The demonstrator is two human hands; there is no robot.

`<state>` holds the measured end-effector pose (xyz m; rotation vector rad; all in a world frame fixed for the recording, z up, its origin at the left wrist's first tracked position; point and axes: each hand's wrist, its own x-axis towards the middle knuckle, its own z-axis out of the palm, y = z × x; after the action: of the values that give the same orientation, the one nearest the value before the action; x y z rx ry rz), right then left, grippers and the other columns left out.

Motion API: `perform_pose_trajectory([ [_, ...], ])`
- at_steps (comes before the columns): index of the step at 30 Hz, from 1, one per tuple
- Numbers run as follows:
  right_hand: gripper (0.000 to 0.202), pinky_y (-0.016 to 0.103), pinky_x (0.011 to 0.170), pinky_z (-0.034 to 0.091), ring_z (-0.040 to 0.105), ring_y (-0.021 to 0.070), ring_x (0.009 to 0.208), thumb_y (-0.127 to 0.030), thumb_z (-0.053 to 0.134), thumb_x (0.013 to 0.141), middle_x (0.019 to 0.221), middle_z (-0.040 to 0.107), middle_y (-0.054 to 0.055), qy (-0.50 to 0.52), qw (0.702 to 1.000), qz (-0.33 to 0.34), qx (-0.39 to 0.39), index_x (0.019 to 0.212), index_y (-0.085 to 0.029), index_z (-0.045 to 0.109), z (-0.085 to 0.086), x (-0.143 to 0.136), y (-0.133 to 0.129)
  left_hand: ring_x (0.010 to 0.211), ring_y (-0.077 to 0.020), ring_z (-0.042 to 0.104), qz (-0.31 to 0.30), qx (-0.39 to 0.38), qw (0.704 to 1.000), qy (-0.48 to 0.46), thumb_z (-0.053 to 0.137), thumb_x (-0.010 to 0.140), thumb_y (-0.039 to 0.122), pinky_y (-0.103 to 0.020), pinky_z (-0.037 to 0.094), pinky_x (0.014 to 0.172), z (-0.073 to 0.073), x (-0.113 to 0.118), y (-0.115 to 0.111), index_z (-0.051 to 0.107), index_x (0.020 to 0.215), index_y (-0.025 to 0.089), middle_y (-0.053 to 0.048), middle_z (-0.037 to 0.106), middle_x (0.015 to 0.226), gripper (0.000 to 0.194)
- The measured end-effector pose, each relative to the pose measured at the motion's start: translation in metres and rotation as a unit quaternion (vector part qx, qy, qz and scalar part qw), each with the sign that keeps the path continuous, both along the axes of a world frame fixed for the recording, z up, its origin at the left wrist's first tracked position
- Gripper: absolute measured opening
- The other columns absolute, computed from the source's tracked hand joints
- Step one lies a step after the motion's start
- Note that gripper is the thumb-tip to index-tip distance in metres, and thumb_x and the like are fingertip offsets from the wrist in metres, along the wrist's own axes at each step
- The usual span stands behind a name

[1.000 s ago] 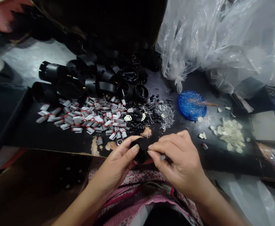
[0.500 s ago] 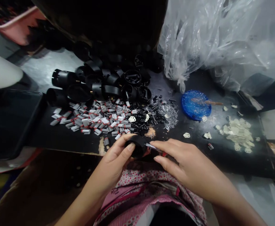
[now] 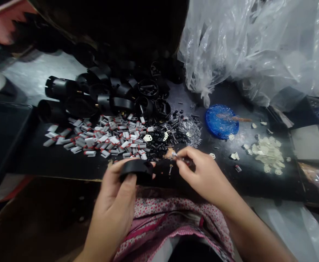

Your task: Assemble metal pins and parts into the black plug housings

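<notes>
My left hand (image 3: 118, 194) grips a black plastic ring (image 3: 139, 168), its thumb pressed inside the opening and its fingers around the outer wall. Over the table's front part, my right hand (image 3: 196, 171) pinches a slim metal-tipped tool (image 3: 175, 154); most of its handle is hidden by the fingers. That tip is beside a tan patch (image 3: 169, 153) and apart from the ring. Between the hands lies a small metallic piece (image 3: 170, 169). Beyond the left hand are many grey-white plastic pieces with red ends (image 3: 107, 136). Dark springs and small black parts (image 3: 159, 147) lie beside them.
Black cylindrical housings (image 3: 63, 87) crowd the back. Grey slivers (image 3: 190, 129) lie near a blue round lid (image 3: 222, 122) with a brown stick across it. Pale flat plates (image 3: 268, 153) are piled at right. Clear plastic bags (image 3: 230, 47) hang behind; a black tray (image 3: 6, 142) is left.
My left hand has moved left with the black ring and turned it. The tool in my right hand has come away from the ring. A small metallic piece now shows on the table between the hands.
</notes>
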<state>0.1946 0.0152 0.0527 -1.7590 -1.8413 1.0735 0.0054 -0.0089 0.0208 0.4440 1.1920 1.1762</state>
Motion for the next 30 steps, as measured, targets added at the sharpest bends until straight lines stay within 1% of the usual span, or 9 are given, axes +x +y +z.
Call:
perform_pose_trajectory([
  [3,0.010,0.034,0.072,0.043,0.064,0.0216,0.080,-0.019,0.054,0.092,0.090,0.071,0.008,-0.210,0.975,0.015,0.074,0.088,-0.017,0.063,-0.015,-0.012,0.012,0.090,-0.0174,0.069,-0.023,-0.035,0.999,-0.035,0.072,0.084,0.032,-0.024,0.057,0.082,-0.003,0.010,0.003,0.070,0.101,0.028,0.000,0.075,0.098,0.018],
  [5,0.013,0.035,0.072,0.041,0.065,0.0230,0.079,-0.022,0.052,0.094,0.090,0.071,0.009,-0.267,0.959,0.047,0.085,0.089,-0.016,0.063,-0.021,-0.017,0.018,0.093,-0.0183,0.069,-0.034,-0.042,0.997,-0.052,0.073,0.084,0.030,-0.026,0.058,0.083,-0.006,0.012,0.006,0.070,0.102,0.027,-0.001,0.075,0.102,0.019],
  [8,0.014,0.036,0.073,0.039,0.064,0.0228,0.076,-0.022,0.052,0.095,0.086,0.071,0.009,-0.292,0.950,0.064,0.094,0.088,-0.015,0.062,-0.021,-0.018,0.022,0.094,-0.0176,0.070,-0.040,-0.036,0.997,-0.060,0.072,0.085,0.028,-0.028,0.058,0.086,-0.008,0.013,0.009,0.069,0.103,0.024,-0.002,0.074,0.104,0.019],
  [10,0.013,0.035,0.072,0.038,0.063,0.0209,0.074,-0.021,0.055,0.093,0.082,0.070,0.006,-0.257,0.961,0.055,0.090,0.083,-0.017,0.061,-0.018,-0.016,0.020,0.097,-0.0187,0.071,-0.043,-0.040,0.995,-0.083,0.070,0.087,0.028,-0.031,0.058,0.089,-0.008,0.014,0.010,0.067,0.106,0.024,-0.003,0.075,0.107,0.019],
  [13,0.010,0.030,0.069,0.039,0.059,0.0150,0.067,-0.019,0.061,0.088,0.074,0.067,-0.001,-0.118,0.989,0.022,0.082,0.078,-0.019,0.059,-0.010,-0.013,0.013,0.102,-0.0212,0.071,-0.062,-0.066,0.985,-0.146,0.065,0.091,0.028,-0.035,0.059,0.090,-0.005,0.017,0.012,0.066,0.109,0.025,-0.006,0.074,0.113,0.018],
  [16,0.007,0.027,0.067,0.039,0.058,0.0133,0.066,-0.015,0.062,0.085,0.073,0.065,-0.003,-0.029,0.993,0.005,0.112,0.079,-0.020,0.060,-0.007,-0.011,0.002,0.096,-0.0186,0.073,-0.078,-0.078,0.979,-0.171,0.065,0.091,0.026,-0.033,0.060,0.088,-0.003,0.022,0.012,0.068,0.103,0.024,-0.004,0.074,0.113,0.013],
  [22,0.007,0.029,0.067,0.038,0.054,0.0155,0.070,-0.017,0.059,0.090,0.077,0.066,0.002,-0.053,0.977,0.004,0.206,0.084,-0.018,0.063,-0.012,-0.011,-0.008,0.101,-0.0135,0.069,-0.028,-0.017,0.991,-0.133,0.065,0.091,0.023,-0.026,0.057,0.092,-0.008,0.029,0.008,0.068,0.107,0.027,0.000,0.075,0.109,0.016],
  [26,0.007,0.028,0.068,0.039,0.055,0.0144,0.070,-0.015,0.060,0.089,0.077,0.065,0.000,-0.006,0.977,-0.007,0.213,0.083,-0.019,0.062,-0.010,-0.010,-0.010,0.107,-0.0158,0.068,-0.045,-0.027,0.989,-0.139,0.067,0.090,0.027,-0.027,0.057,0.092,-0.009,0.029,0.007,0.070,0.105,0.027,-0.001,0.075,0.111,0.015],
  [30,0.009,0.030,0.069,0.037,0.055,0.0138,0.067,-0.012,0.059,0.088,0.074,0.065,0.000,-0.007,0.967,-0.004,0.256,0.084,-0.017,0.065,-0.010,-0.008,-0.012,0.113,-0.0166,0.066,-0.095,-0.038,0.985,-0.139,0.073,0.085,0.028,-0.021,0.055,0.091,-0.009,0.030,0.005,0.069,0.112,0.031,0.001,0.073,0.117,0.027],
])
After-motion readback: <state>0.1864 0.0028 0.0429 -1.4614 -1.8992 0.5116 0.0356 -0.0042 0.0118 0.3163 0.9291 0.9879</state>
